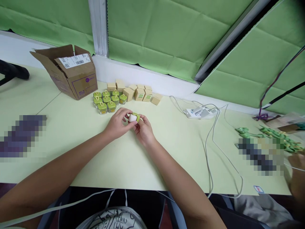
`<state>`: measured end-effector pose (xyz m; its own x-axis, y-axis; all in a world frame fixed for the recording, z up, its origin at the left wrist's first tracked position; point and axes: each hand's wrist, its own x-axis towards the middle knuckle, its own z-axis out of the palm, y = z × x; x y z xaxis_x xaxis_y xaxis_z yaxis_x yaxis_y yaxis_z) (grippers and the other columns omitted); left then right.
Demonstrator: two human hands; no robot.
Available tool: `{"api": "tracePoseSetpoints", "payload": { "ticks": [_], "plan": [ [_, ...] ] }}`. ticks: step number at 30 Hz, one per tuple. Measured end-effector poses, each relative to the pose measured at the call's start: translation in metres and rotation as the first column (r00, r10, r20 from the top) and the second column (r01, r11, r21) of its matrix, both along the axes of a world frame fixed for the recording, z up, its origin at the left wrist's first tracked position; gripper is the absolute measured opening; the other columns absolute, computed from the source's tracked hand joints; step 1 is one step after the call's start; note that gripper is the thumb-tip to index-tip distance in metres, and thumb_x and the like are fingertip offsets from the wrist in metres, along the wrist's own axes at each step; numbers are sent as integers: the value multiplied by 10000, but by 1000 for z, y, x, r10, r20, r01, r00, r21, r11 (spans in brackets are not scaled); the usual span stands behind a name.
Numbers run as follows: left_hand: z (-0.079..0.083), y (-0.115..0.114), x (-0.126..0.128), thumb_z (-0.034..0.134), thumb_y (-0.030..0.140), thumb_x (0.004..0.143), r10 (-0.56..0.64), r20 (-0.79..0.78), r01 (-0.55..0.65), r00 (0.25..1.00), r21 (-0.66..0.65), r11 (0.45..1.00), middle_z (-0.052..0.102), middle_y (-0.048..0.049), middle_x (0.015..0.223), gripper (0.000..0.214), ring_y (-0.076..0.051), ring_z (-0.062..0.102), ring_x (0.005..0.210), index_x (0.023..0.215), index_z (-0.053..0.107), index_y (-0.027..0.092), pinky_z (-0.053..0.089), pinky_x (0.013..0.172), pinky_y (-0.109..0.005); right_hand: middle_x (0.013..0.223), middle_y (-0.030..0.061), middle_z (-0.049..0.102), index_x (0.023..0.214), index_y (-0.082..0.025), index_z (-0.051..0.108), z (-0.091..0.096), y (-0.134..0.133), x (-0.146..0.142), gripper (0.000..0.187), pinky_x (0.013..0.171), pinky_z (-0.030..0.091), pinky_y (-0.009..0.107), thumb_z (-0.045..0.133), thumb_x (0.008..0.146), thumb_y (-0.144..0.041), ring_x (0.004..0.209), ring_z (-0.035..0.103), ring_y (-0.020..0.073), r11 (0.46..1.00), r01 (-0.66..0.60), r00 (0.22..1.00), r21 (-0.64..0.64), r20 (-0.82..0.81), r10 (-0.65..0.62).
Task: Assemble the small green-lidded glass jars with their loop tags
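The left hand (118, 124) and the right hand (144, 131) meet above the counter (152, 165), and the grip of each is closed on the same small white-and-green piece (134, 118), its white end toward the left and its green part toward the right. The fingers hide much of it, so I cannot tell whether its 2 colours are separate parts.

It seems likeliest to go wrong through a slip: the piece looks smooth and rounded, and only fingertips seem to bear on it, so uneven pressure could squirt it loose. If it dropped, it might roll across the counter or knock the 9 green-lidded jars (102, 108), which stand close together just beyond the left hand. A careless reach farther could topple the small tan boxes (139, 94) behind. The white cables (206, 152) to the right could snag a sweeping forearm.
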<state>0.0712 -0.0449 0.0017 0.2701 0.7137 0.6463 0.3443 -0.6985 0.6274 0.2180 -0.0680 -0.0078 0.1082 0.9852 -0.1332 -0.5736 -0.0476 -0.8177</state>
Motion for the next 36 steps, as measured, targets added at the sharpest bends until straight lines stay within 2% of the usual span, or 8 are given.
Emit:
{"api": "tracePoseSetpoints", "payload": {
  "ticks": [5,9,11,15,20,23,31,36],
  "plan": [
    [0,-2,1,701,187,846,3,-12,-1,1000,153,988,650,-67,1105,309,-190,653,1010,1152,663,207,571,866,-338,848,-45,743,1070,-269,563,1,0,2,337,694,586,223,717,778,-198,753,715,120,1000,9,998,-19,58,-8],
    [3,0,-2,638,111,851,75,-110,-35,991,327,944,671,-90,1105,350,-237,623,1068,1193,637,188,536,949,-407,791,-46,725,1113,-262,599,7,-3,1,333,688,601,273,717,802,-278,685,708,135,999,32,988,-17,149,-29],
    [4,1,-4,603,87,856,77,-159,-12,984,372,928,684,-98,1128,400,-250,608,1081,1246,603,179,523,959,-427,824,-30,740,1130,-254,621,9,-4,0,349,696,608,291,714,801,-327,714,721,153,999,-20,992,25,128,16],
    [6,0,-6,567,67,851,38,-197,37,980,366,930,687,-95,1168,471,-251,611,1088,1307,557,186,510,976,-442,927,8,780,1146,-237,647,12,-6,-1,403,745,618,318,742,782,-383,797,742,182,986,-140,985,89,112,130],
    [7,0,-6,620,141,875,54,-168,14,984,375,927,650,-119,1188,451,-257,597,1122,1321,558,172,510,989,-439,912,9,786,1098,-234,653,14,-8,-2,401,825,618,354,794,766,-409,842,755,201,983,-132,986,130,120,117],
    [7,0,-6,672,195,873,86,-162,-23,983,358,934,627,-114,1173,347,-251,585,1091,1219,646,189,518,962,-424,936,14,788,1068,-235,663,14,-9,-4,402,850,619,360,818,751,-428,899,755,211,983,-130,987,127,106,117],
    [8,3,-7,612,180,916,66,-177,0,982,350,937,630,-83,1055,214,-209,600,982,1110,698,202,533,871,-366,988,21,776,1023,-215,707,12,-11,-8,353,960,601,359,811,782,-450,991,728,200,978,-149,988,149,58,142],
    [13,0,-8,586,208,929,64,-228,16,972,334,942,604,-93,1023,180,-222,585,946,1079,683,185,529,860,-386,966,28,762,983,-209,708,18,-12,-8,310,944,610,363,791,805,-449,993,720,202,977,-176,983,121,81,167]
  ]
}}
